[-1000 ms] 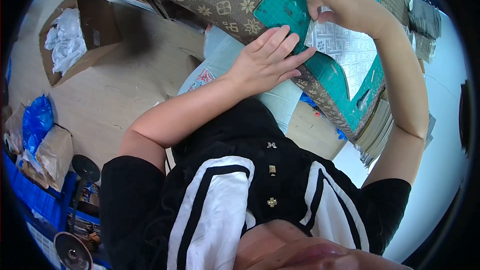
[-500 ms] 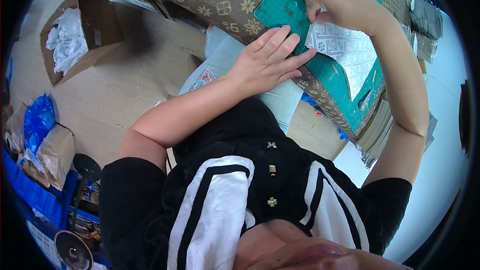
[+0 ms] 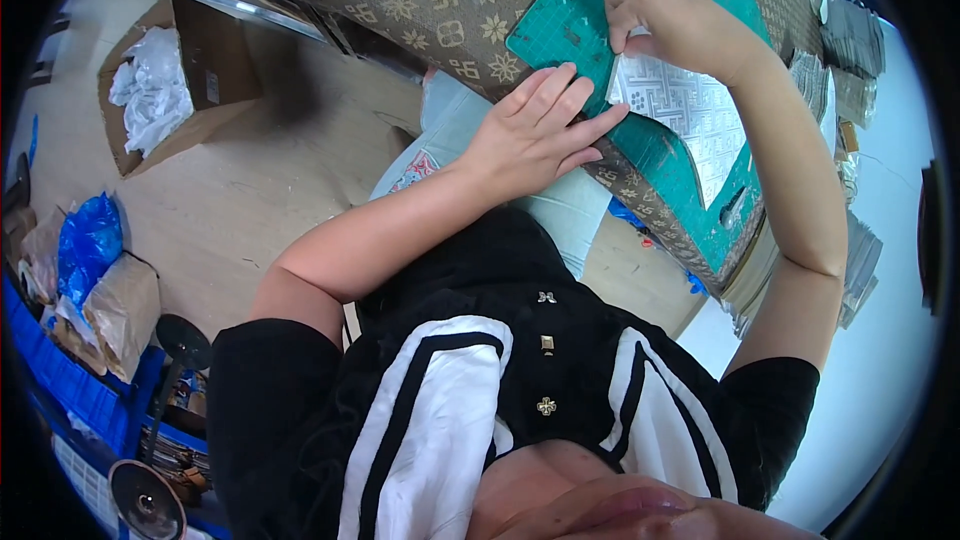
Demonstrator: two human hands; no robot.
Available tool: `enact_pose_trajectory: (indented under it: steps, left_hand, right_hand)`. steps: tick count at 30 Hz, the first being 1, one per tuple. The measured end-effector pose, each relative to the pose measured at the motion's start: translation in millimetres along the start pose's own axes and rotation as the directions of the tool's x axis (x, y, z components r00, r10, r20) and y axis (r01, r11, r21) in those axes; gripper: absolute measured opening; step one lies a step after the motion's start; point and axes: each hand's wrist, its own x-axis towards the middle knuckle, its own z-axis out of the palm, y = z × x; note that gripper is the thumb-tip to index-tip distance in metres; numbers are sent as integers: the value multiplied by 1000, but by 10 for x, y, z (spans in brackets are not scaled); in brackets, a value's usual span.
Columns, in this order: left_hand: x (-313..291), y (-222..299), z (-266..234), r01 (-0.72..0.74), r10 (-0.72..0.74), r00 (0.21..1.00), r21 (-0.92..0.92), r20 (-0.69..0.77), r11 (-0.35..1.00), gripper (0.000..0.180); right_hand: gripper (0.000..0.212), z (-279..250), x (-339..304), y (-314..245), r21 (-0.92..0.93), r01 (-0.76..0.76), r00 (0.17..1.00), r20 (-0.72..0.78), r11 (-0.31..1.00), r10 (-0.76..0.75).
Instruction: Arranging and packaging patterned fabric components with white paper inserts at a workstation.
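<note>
A sheet with a grey-and-white geometric pattern lies over a green cutting mat on the table. My right hand bends over the sheet's left edge, thumb and forefinger pinched on it, the other fingers curled above. At the mat's near edge rests my left hand, its fingers stretched out. One of its fingertips reaches the sheet's near left corner; the palm side is hidden. A small dark-and-silver tool lies on the mat beside the sheet's pointed end.
A brown patterned cloth covers the table. Stacks of grey sheets stand at the right. On the floor at the left are a cardboard box with clear plastic inside, a blue bag and a blue crate.
The view has shifted slightly. My right thumb and fingers have slid a little along the sheet's edge toward me. My left hand stays at the mat's edge.
</note>
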Motion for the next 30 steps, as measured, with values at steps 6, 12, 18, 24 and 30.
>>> enact_pose_trajectory:
  steps: [6, 12, 18, 24, 30]
  left_hand:
    - [66, 6, -70, 37, -35, 999, -77, 31, 996, 57]
    - [750, -292, -416, 111, -113, 993, -380, 17, 918, 50]
    - [1910, -700, 411, -8, 38, 994, -284, 101, 959, 49]
    - [2509, -794, 1031, 49, -37, 852, -9, 522, 999, 43]
    - [2728, -1021, 1207, 117, -128, 820, 56, 558, 992, 26]
  right_hand:
    - [23, 229, -267, -146, 10, -130, 922, -366, 992, 124]
    - [33, 695, -715, -701, 357, -269, 645, -623, 894, 443]
    - [37, 1415, -442, -1040, 346, -340, 391, -794, 875, 466]
    - [29, 1517, -350, -1104, 360, -294, 196, -884, 885, 425]
    - [24, 1457, -264, -1095, 350, -261, 122, -913, 900, 390]
